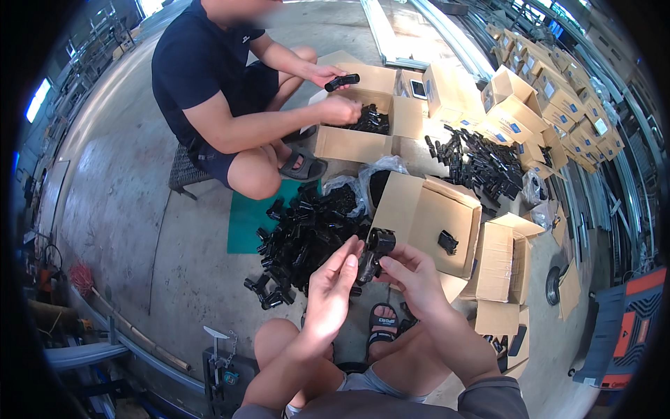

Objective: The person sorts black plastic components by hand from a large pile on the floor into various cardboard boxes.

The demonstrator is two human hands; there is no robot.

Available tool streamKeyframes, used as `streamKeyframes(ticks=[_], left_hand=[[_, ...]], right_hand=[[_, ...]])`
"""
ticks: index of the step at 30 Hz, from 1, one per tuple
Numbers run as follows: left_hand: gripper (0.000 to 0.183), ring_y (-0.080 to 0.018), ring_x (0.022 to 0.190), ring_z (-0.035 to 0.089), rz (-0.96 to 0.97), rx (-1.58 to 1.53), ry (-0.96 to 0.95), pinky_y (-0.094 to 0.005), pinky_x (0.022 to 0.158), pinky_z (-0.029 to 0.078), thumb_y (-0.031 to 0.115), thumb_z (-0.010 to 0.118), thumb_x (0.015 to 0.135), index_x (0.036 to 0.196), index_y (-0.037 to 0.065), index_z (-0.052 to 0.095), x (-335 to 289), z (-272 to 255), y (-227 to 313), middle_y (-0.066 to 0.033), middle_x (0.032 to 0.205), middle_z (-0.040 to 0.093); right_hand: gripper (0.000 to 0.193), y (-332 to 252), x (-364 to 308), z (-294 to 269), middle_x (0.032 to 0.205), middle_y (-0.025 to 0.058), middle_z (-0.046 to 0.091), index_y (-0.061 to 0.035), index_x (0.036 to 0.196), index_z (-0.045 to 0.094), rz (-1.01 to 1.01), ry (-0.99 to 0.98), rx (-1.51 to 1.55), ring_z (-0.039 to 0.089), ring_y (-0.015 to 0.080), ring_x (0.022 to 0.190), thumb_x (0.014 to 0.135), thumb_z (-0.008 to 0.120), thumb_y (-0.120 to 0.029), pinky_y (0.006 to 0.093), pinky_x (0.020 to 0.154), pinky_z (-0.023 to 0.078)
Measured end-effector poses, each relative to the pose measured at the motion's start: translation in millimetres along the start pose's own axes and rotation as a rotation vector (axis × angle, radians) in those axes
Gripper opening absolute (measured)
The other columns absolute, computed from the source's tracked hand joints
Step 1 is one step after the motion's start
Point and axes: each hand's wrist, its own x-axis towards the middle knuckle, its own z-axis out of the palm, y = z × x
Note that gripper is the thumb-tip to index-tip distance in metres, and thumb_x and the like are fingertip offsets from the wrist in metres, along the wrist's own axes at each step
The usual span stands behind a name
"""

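In front of my knees, my right hand (415,278) grips a shiny black tubular fitting (380,241), its thumb pressed against the lower part. My left hand (332,283) is held up beside the fitting with its fingers stretched out; whether they touch it I cannot tell. Just beyond my hands lies a large heap of similar black fittings (303,234), partly on a green sheet (244,223). To the right of the heap, an open cardboard box (429,213) has a small group of black fittings (448,242) inside.
A co-worker (209,98) sits opposite, holding a black fitting (342,82) over another open box (354,145). Black parts (478,160) lie piled at the right, before stacked cartons (551,91). An empty-looking carton (497,262) and a grey-orange case (624,332) stand nearer.
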Motion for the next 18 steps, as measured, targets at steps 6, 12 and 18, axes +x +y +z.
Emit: streamKeyframes(ticks=[6, 12, 18], left_hand=[[0.042, -0.0092, 0.099, 0.06, -0.078, -0.05, -0.036, -0.0263, 0.092, 0.049, 0.026, 0.047, 0.106, 0.138, 0.0, 0.053, -1, 2, -6, -0.0042, 0.114, 0.066], [0.041, -0.0122, 0.101, 0.063, -0.147, -0.196, 0.01, -0.0296, 0.092, 0.052, 0.022, 0.053, 0.104, 0.135, -0.005, 0.053, 2, -4, -8, -0.0086, 0.115, 0.067], [0.039, -0.0111, 0.102, 0.063, -0.175, -0.177, 0.049, -0.0268, 0.092, 0.051, 0.015, 0.058, 0.101, 0.134, -0.004, 0.054, 0, -2, -6, -0.0091, 0.117, 0.067]], right_hand=[[0.029, 6, -2, 11, 0.099, 0.0042, 0.067, -0.0002, 0.12, 0.062, -0.087, 0.076, -0.069, 0.066, 0.0129, 0.087, 0.093, 0.067, -0.011, 0.0259, 0.077, 0.053], [0.037, 10, 6, 10, 0.099, 0.0067, 0.065, 0.0026, 0.126, 0.058, -0.285, 0.072, -0.101, 0.066, 0.013, 0.089, 0.091, 0.069, -0.004, 0.026, 0.079, 0.054], [0.036, -11, 1, 8, 0.104, 0.0104, 0.067, 0.0048, 0.122, 0.059, -0.206, 0.035, -0.073, 0.065, 0.0138, 0.094, 0.09, 0.07, -0.006, 0.0266, 0.083, 0.054]])
